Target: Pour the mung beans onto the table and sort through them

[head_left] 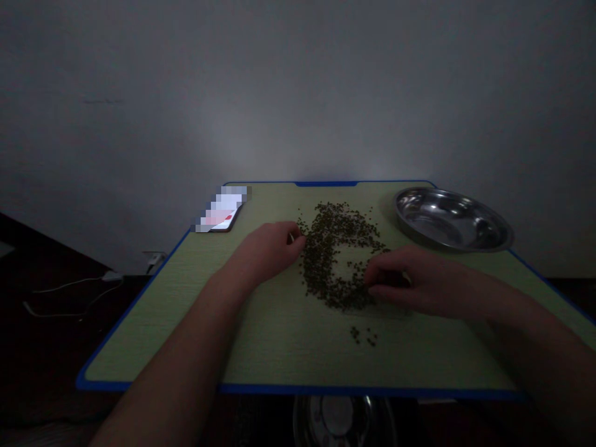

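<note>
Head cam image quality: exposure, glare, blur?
Head view: dim overall, floor at lower left nearly black; head view: phone screen bright, partly pixelated, with highlights on the metal bowl; head view: small dark grains look soft, individually hard to resolve.

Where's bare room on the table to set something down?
Bare: the table's left side, between phone and left forearm; the front strip between stray grains and blue edge. Crowded: the middle, with grain pile, left hand and right hand; far right, metal basin.
</note>
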Tool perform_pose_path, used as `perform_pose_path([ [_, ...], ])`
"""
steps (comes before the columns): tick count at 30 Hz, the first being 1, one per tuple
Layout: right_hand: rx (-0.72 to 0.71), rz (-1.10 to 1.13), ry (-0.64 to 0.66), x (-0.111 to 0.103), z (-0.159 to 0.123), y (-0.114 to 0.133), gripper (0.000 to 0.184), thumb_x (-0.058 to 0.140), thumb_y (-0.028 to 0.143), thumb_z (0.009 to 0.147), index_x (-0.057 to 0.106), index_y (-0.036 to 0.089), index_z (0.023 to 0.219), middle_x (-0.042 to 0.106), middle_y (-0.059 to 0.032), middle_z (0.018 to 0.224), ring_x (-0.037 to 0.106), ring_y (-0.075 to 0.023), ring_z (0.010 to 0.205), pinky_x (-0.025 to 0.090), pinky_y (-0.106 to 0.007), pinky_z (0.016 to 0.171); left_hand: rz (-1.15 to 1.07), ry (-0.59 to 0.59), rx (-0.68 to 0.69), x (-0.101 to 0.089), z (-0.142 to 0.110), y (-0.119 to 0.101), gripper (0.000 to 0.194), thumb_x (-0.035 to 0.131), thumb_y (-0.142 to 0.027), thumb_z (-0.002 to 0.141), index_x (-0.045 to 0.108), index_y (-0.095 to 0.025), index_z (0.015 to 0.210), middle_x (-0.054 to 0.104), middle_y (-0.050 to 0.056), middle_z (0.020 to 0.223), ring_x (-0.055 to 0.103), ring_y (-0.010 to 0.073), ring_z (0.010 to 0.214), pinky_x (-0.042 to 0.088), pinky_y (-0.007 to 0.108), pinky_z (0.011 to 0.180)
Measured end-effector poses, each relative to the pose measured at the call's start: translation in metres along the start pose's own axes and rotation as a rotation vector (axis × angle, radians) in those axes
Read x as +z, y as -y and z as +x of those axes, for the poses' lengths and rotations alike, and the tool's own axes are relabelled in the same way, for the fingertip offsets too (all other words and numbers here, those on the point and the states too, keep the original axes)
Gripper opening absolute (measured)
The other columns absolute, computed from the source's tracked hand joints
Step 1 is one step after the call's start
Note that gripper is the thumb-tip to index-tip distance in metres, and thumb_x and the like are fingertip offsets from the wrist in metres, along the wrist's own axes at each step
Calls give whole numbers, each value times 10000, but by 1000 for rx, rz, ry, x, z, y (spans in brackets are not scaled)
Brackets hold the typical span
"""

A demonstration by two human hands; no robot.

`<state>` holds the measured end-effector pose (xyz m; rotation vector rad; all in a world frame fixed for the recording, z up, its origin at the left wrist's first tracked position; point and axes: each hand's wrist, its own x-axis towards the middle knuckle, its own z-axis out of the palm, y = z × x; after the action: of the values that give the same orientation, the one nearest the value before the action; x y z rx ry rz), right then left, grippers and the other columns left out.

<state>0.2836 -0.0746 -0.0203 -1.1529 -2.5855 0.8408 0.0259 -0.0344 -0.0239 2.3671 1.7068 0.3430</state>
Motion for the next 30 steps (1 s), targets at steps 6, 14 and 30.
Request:
perform_pose_path([
  [6,13,2,14,-2,-2,-2,139,543,271,864,614,188,777,533,38,628,460,-99,559,347,-221,499,-8,0,15,0,0,1,295,434,-361,864,675,-190,866,712,69,836,603,176,686,405,295,609],
  [14,36,-40,-10,-2,1,-4,132,543,273,865,605,194,780,556,34,630,469,-103,553,350,-229,504,-4,1,2,-1,0,0,293,435,-364,859,678,-201,867,709,70,846,610,189,712,412,306,627],
  [30,-18,-3,-12,2,4,8,123,531,248,882,616,190,815,615,8,703,517,-121,614,375,-244,561,-5,-7,12,-1,-1,1,293,433,-362,870,672,-193,864,716,74,849,612,186,700,419,301,615],
])
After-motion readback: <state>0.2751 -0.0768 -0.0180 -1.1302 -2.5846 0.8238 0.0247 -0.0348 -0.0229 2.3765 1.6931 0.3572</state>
